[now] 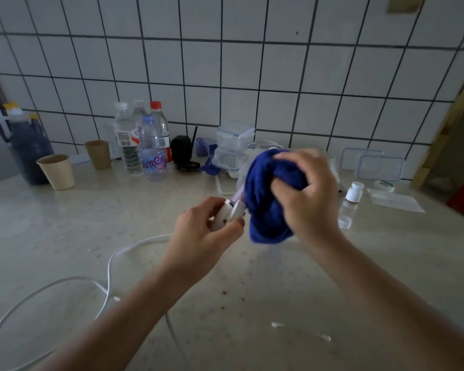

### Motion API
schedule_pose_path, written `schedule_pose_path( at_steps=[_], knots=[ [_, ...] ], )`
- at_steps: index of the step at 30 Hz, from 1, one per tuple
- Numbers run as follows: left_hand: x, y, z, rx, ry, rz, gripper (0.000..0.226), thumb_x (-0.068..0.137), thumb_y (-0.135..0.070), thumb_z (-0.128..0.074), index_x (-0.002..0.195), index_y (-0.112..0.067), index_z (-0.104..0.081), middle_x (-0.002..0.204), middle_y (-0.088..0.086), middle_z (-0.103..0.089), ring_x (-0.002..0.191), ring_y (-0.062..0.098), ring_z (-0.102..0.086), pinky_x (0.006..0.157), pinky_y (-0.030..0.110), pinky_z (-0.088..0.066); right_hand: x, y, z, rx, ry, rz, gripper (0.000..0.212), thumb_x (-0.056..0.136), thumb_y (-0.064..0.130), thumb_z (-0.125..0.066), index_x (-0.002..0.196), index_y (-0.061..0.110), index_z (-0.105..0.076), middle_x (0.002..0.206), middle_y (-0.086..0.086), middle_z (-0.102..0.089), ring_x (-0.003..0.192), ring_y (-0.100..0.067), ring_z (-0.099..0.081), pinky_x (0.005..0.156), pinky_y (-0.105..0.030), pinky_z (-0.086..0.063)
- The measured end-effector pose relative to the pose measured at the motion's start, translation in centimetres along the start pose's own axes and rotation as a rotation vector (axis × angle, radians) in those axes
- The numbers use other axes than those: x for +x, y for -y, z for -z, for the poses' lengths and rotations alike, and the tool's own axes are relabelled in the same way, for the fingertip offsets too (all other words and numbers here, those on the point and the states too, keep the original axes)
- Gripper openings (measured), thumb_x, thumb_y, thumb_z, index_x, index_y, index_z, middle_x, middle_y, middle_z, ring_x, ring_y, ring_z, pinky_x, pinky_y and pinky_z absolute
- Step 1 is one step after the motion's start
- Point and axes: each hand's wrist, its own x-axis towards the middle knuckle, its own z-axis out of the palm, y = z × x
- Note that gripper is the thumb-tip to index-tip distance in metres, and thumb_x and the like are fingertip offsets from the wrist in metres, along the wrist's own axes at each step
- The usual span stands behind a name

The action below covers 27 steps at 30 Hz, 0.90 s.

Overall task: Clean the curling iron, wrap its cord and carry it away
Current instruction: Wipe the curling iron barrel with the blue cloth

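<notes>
My left hand [209,231] grips the white handle of the curling iron [232,214] above the middle of the counter. The iron's pale pink barrel runs up and right into a bunched blue cloth [268,202], which hides most of the barrel. My right hand [306,194] is closed around that cloth, pressing it on the barrel. The white cord [110,266] trails from the handle down to the left and lies in loose loops on the counter.
Along the tiled wall stand a dark jug [27,151], two paper cups [58,171], several water bottles [153,153], stacked clear boxes [233,145] and lids [381,167]. A small white bottle [354,192] stands right of my hands. The beige counter [65,223] has brown specks near the front.
</notes>
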Motion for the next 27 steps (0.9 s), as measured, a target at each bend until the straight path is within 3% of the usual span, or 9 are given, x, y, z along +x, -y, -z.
schedule_pose_path(
  at_steps=[5, 8, 11, 14, 16, 19, 22, 25, 27],
  knots=[
    [-0.6, 0.3, -0.3, -0.001, 0.012, -0.049, 0.021, 0.082, -0.044, -0.062, 0.099, -0.033, -0.065, 0.075, 0.007, -0.072, 0.059, 0.032, -0.065, 0.047, 0.055, -0.051, 1.2, 0.0, 1.3, 0.004, -0.036, 0.011, 0.037, 0.074, 0.007, -0.067, 0.101, 0.033, -0.069, 0.11, 0.005, -0.062, 0.102, 0.006, -0.059, 0.091, -0.006, -0.039],
    [-0.4, 0.4, -0.2, 0.0, -0.033, -0.013, 0.031, 0.082, -0.05, -0.062, 0.104, -0.029, -0.058, 0.078, 0.006, -0.073, 0.06, 0.028, -0.065, 0.052, 0.057, -0.053, -0.9, 0.6, -0.5, 0.035, 0.1, 0.021, 0.039, 0.073, 0.012, -0.07, 0.105, 0.034, -0.07, 0.109, 0.014, -0.058, 0.104, 0.008, -0.058, 0.091, -0.007, -0.04],
    [0.1, 0.5, 0.3, 0.035, -0.056, 0.019, 0.04, 0.075, -0.055, -0.064, 0.103, -0.026, -0.059, 0.079, -0.001, -0.074, 0.06, 0.019, -0.067, 0.052, 0.045, -0.055, -2.7, 1.0, -1.8, 0.044, 0.228, 0.017, 0.038, 0.074, 0.018, -0.072, 0.109, 0.035, -0.07, 0.11, 0.021, -0.056, 0.106, 0.0, -0.061, 0.092, -0.013, -0.045],
    [0.4, 0.4, 0.5, 0.014, 0.017, 0.055, 0.041, 0.076, -0.054, -0.072, 0.104, -0.027, -0.06, 0.086, -0.001, -0.074, 0.059, 0.018, -0.068, 0.049, 0.032, -0.053, -1.4, 0.5, -0.9, 0.015, 0.087, 0.014, 0.037, 0.074, 0.013, -0.072, 0.107, 0.027, -0.074, 0.11, 0.013, -0.057, 0.104, 0.01, -0.057, 0.092, -0.006, -0.04],
    [0.4, 0.5, 0.3, 0.002, 0.065, 0.07, 0.032, 0.084, -0.042, -0.078, 0.107, -0.028, -0.061, 0.09, -0.004, -0.073, 0.061, 0.019, -0.07, 0.05, 0.031, -0.055, 0.1, 0.1, 0.2, -0.022, -0.046, 0.024, 0.035, 0.074, 0.009, -0.07, 0.105, 0.026, -0.074, 0.11, 0.009, -0.057, 0.102, 0.013, -0.055, 0.092, -0.005, -0.038],
    [0.4, 0.7, 0.1, 0.019, 0.081, 0.06, 0.027, 0.09, -0.036, -0.076, 0.112, -0.031, -0.062, 0.091, -0.009, -0.073, 0.062, 0.015, -0.072, 0.052, 0.029, -0.057, 0.9, -0.1, 1.1, -0.042, -0.091, 0.027, 0.033, 0.075, 0.007, -0.068, 0.103, 0.024, -0.072, 0.108, 0.009, -0.057, 0.101, 0.011, -0.055, 0.092, -0.006, -0.038],
    [0.6, 0.9, -0.1, 0.09, 0.069, 0.03, 0.023, 0.095, -0.034, -0.068, 0.116, -0.03, -0.061, 0.092, -0.01, -0.073, 0.069, 0.01, -0.072, 0.059, 0.03, -0.057, -1.2, 0.5, -0.5, -0.022, 0.061, 0.011, 0.034, 0.074, 0.012, -0.069, 0.106, 0.021, -0.073, 0.109, 0.013, -0.055, 0.101, 0.009, -0.055, 0.09, -0.008, -0.041],
    [1.0, 1.4, 0.0, 0.129, 0.02, 0.038, 0.022, 0.099, -0.022, -0.063, 0.121, -0.025, -0.061, 0.112, -0.004, -0.067, 0.087, 0.015, -0.069, 0.079, 0.037, -0.056, -3.8, 0.8, -2.4, -0.015, 0.236, 0.019, 0.037, 0.075, 0.018, -0.069, 0.11, 0.029, -0.071, 0.115, 0.015, -0.055, 0.103, -0.009, -0.062, 0.089, -0.021, -0.05],
    [1.1, 1.5, 0.1, 0.162, 0.005, 0.035, 0.021, 0.099, -0.023, -0.064, 0.121, -0.023, -0.064, 0.118, -0.002, -0.061, 0.092, 0.019, -0.067, 0.086, 0.042, -0.055, -3.5, 0.4, -2.4, -0.028, 0.222, -0.007, 0.036, 0.076, 0.019, -0.069, 0.111, 0.028, -0.072, 0.114, 0.017, -0.054, 0.103, -0.005, -0.06, 0.09, -0.015, -0.047]
  ],
)
